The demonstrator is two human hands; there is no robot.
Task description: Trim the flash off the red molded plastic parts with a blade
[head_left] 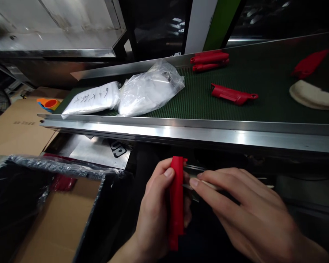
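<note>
red handle (177,204): matt smooth plastic | belt (197,102): green, fine-ribbed, matt | rail (208,133): brushed shiny metal | bags (150,87): glossy crinkled clear plastic | box (57,226): dull brown cardboard

A long red plastic part (177,204) stands nearly upright below the conveyor's metal edge, its top end squared off and its lower end pointing toward the camera. A thin pale blade-like tool (208,184), possibly a trimming knife, lies almost level to its right, the tip touching the red part's upper edge.
</note>
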